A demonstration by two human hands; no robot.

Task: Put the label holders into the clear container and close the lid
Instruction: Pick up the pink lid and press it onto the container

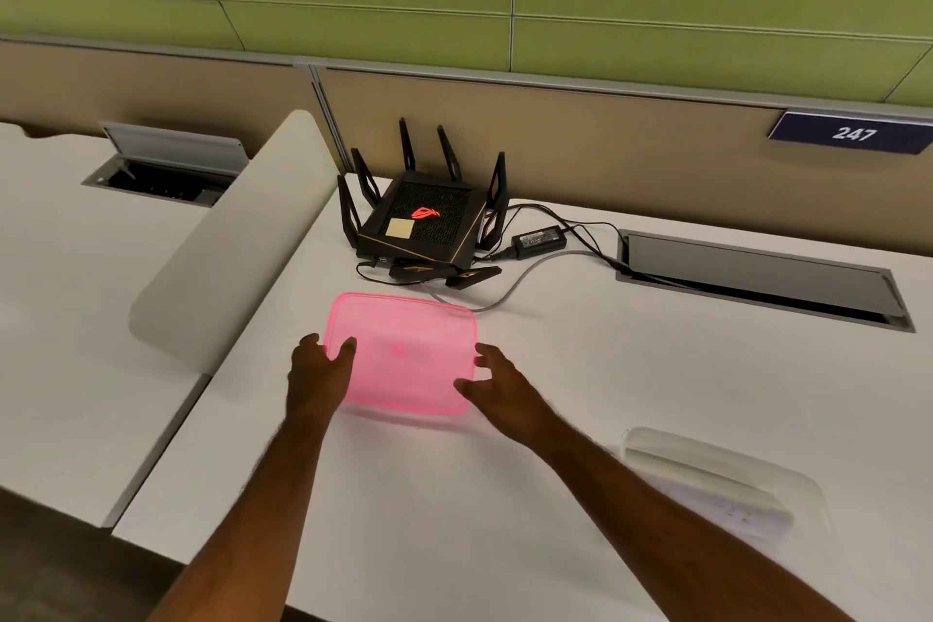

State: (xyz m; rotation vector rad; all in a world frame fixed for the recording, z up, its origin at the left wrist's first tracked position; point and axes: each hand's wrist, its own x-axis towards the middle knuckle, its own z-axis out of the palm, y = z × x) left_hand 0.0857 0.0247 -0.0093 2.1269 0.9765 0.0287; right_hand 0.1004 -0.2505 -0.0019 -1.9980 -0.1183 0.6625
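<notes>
A translucent pink lid (404, 349) is near the middle of the white desk (555, 369), its front edge slightly raised above a shadow. My left hand (318, 374) grips the lid's left edge, thumb on top. My right hand (497, 384) holds the lid's right front corner, fingers along the edge. The clear container (727, 480) sits uncovered at the right, near the desk's front edge, apart from both hands. Pale flat pieces lie inside it; I cannot tell whether they are the label holders.
A black router (421, 217) with upright antennas stands behind the lid, its power brick (539, 238) and cables trailing right to a cable hatch (757, 278). A curved divider (227, 248) separates the neighbouring desk on the left. A panel with a 247 sign (853, 132) runs along the back.
</notes>
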